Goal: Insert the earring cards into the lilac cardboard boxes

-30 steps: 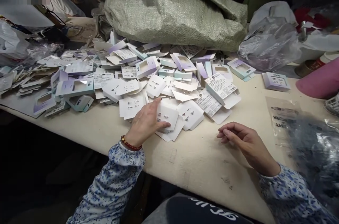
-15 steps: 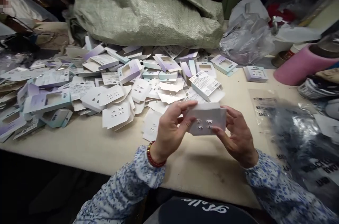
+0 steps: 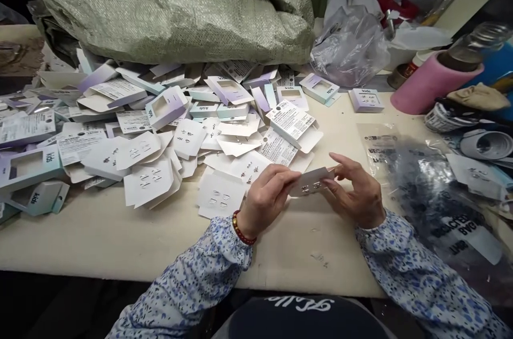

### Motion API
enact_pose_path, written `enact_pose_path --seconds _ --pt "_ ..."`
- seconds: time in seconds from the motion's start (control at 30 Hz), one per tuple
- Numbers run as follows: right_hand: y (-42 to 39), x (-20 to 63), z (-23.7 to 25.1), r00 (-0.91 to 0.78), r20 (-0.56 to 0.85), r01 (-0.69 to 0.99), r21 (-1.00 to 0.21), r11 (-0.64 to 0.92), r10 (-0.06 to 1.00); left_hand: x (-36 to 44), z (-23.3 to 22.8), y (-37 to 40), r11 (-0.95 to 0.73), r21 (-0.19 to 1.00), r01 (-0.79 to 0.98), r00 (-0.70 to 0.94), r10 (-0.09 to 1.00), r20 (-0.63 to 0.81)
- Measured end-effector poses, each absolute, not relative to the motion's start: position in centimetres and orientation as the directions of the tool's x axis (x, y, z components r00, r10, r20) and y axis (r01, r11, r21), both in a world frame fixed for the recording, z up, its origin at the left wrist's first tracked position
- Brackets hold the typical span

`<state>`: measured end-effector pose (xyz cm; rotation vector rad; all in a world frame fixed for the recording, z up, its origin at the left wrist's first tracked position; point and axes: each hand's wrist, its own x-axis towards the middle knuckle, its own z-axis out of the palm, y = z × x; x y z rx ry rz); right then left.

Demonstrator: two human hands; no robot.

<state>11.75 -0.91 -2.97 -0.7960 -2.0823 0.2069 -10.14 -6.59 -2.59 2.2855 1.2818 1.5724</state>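
Note:
A small white earring card (image 3: 311,183) with tiny studs on it is held flat between both hands above the table's front middle. My left hand (image 3: 266,197) pinches its left edge; a red bead bracelet circles that wrist. My right hand (image 3: 356,189) grips its right end, fingers curled over the top. Just left of my hands lies another white card (image 3: 218,197) with studs. Behind them spreads a big heap of white cards and lilac-and-teal small boxes (image 3: 160,120).
A large green woven sack (image 3: 176,8) lies across the back of the cream table (image 3: 120,232). At right are a clear printed plastic bag (image 3: 436,195), crumpled plastic (image 3: 348,45), a pink roll (image 3: 430,83) and clutter. One small box (image 3: 365,100) sits apart.
My left hand picked a card off the pile and brought it to my right hand; both hands now hold it, tilted flatter and lower than half a second ago. The view has swung right.

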Motion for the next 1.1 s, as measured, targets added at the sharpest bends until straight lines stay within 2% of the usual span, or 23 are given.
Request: enact_pose_path --seconds 0.07,0.17,0.23,0.5,0.6,0.67,0.73,0.8,0.87,0.97,1.03,1.1 --pt "-1.0 11.6 -2.9 -0.395 0.718 0.402 -0.426 0.810 0.574 -9.9 -2.1 -6.6 -0.666 0.470 0.579 0.142 0.650 0.746" --pt "-0.7 11.5 -2.6 -0.478 0.717 0.309 -0.403 0.861 0.507 -9.7 -2.1 -6.7 -0.669 0.468 0.577 0.202 0.673 0.712" --pt "-0.4 11.7 -2.4 -0.519 0.694 0.276 -0.416 0.866 0.499 -9.6 -2.6 -6.8 -0.665 0.475 0.577 0.239 0.693 0.680" --pt "-0.1 12.3 -1.6 -0.566 0.542 0.241 -0.612 0.753 0.621 -9.0 -3.2 -6.9 -0.580 0.594 0.558 0.185 0.784 0.592" --pt "-0.5 12.1 -1.6 -0.472 0.501 0.268 -0.703 0.659 0.726 -9.1 -2.8 -6.7 -0.522 0.677 0.519 0.062 0.813 0.579" --pt "-0.7 11.8 -1.8 -0.385 0.423 0.278 -0.794 0.540 0.820 -9.2 -2.8 -6.7 -0.440 0.787 0.432 -0.056 0.858 0.510" --pt "-0.8 11.6 -2.2 -0.299 0.342 0.242 -0.876 0.418 0.891 -9.2 -3.1 -6.7 -0.314 0.915 0.254 -0.142 0.924 0.356" --pt "-0.9 11.3 -2.6 -0.194 0.317 0.201 -0.914 0.354 0.928 -9.1 -3.5 -6.8 -0.172 0.985 0.030 -0.164 0.971 0.175" --pt "-1.2 11.0 -3.0 -0.097 0.344 0.255 -0.898 0.358 0.934 -9.1 -3.7 -6.8 -0.079 0.987 -0.141 -0.174 0.983 0.054" --pt "-1.7 10.7 -3.4 -0.114 0.382 0.419 -0.819 0.393 0.917 -9.0 -3.8 -6.7 -0.051 0.969 -0.243 -0.204 0.979 0.001" --pt "-2.1 10.4 -3.5 -0.166 0.343 0.411 -0.828 0.381 0.925 -8.9 -3.8 -6.7 -0.047 0.962 -0.269 -0.229 0.973 -0.016" --pt "-2.4 10.2 -3.6 -0.206 0.257 0.314 -0.896 0.312 0.944 -8.8 -3.8 -6.6 -0.064 0.963 -0.262 -0.286 0.958 -0.014"
